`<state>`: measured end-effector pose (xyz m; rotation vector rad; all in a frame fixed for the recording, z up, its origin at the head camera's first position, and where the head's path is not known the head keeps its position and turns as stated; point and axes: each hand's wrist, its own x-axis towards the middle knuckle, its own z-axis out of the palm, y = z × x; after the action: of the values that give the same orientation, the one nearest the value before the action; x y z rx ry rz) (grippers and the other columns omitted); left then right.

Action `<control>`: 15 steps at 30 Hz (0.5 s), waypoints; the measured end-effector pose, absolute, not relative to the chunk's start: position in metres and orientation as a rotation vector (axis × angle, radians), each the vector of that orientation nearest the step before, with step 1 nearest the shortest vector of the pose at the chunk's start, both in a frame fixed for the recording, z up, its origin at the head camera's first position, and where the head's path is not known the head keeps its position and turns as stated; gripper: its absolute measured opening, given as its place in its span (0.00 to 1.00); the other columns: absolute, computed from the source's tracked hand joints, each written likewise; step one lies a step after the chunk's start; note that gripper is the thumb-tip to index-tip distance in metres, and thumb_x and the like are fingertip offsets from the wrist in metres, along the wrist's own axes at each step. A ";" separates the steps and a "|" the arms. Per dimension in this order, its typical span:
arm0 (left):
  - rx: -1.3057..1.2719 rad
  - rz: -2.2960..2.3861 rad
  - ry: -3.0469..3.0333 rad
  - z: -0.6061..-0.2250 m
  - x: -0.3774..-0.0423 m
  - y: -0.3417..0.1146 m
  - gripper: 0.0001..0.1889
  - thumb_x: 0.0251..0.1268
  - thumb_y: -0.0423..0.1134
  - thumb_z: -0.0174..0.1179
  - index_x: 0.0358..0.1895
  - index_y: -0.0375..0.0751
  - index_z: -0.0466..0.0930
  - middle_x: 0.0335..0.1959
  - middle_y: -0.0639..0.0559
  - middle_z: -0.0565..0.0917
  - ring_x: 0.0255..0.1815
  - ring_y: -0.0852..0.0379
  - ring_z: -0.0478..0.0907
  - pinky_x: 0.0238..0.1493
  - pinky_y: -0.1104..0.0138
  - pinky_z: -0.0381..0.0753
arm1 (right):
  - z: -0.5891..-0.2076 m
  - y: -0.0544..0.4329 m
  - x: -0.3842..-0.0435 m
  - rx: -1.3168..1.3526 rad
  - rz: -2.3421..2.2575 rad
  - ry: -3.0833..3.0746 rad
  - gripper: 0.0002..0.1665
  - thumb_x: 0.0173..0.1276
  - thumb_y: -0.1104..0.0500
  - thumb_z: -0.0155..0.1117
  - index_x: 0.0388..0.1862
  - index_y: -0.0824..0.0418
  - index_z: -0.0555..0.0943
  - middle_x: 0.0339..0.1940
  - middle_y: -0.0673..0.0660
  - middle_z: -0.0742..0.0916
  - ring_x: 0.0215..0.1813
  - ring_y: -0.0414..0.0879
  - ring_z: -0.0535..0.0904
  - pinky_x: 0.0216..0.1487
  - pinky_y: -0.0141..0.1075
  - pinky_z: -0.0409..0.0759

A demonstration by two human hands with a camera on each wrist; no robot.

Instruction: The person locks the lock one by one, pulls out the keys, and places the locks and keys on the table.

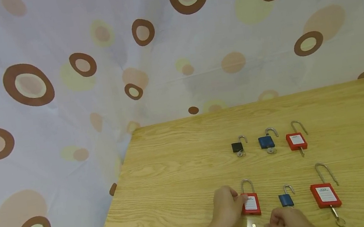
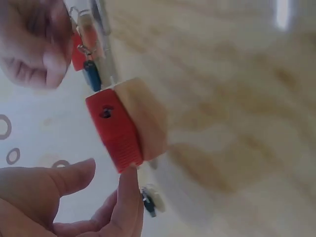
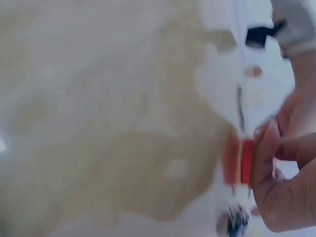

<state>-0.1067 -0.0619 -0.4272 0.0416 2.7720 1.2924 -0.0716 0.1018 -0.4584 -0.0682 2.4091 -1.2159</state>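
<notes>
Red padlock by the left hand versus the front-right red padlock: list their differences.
The first padlock is closed; the second padlock is open.
The first padlock's keyhole shows no key; the second padlock has a key in it.
The left hand touches the first padlock; no hand touches the second padlock.
Both are red, white-labelled padlocks.

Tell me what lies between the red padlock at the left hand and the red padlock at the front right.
In the head view, a small open blue padlock lies there, just beyond the right hand.

Three padlocks [image 1: 252,205] are red, two blue, one black, and the pale backdrop [image 1: 163,58] is brown-ringed.
</notes>
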 end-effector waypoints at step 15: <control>0.235 1.374 2.666 -0.405 -0.097 0.005 0.12 0.55 0.29 0.62 0.44 0.36 0.79 0.33 0.53 0.77 0.30 0.69 0.72 0.29 0.80 0.72 | -0.439 0.155 -0.101 -0.100 -0.999 2.910 0.08 0.57 0.70 0.57 0.35 0.72 0.79 0.23 0.52 0.81 0.26 0.40 0.69 0.25 0.29 0.69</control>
<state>-0.0966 0.0053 -0.4052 0.2351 2.6659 1.3743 -0.1006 0.1549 -0.4389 -0.1004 2.9103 -0.9992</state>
